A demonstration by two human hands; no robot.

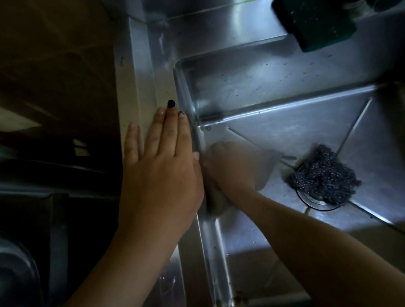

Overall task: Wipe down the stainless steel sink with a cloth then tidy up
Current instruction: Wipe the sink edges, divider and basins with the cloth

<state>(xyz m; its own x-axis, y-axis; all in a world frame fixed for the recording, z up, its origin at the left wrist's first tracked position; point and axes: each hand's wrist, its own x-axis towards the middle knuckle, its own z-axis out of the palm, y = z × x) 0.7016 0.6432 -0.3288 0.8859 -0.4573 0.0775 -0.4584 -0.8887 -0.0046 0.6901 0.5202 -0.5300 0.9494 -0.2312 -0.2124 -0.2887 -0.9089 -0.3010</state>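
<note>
The left hand [157,175] lies flat on the steel tabletop [143,65] just beside the basin's left edge, fingers straight and together; its grip is fully open and holds nothing; I take it as a brace, so the person can lean in and push with the other arm. The right hand [224,168] is down inside the sink [264,79], hard against the left inner wall, with the pale cloth [266,170] bunched under and around it; the hand is blurred, so I cannot tell whether its grip is closed round the cloth or only pressing it to the steel. That blur suggests a wiping stroke along the wall, so the wiping looks under way and the tidying not yet begun.

A steel-wool scourer [323,178] sits over the drain [315,202], near the cloth but apart from it; it will likely need lifting out before the floor can be wiped. A green sponge [314,15] rests on the back ledge, overhanging the basin.

The steel is wet-looking and speckled with dark flecks on the back wall; the light is dim and bluish, pooled on the basin floor; a metal bowl [4,285] sits in shadow at the far left.
</note>
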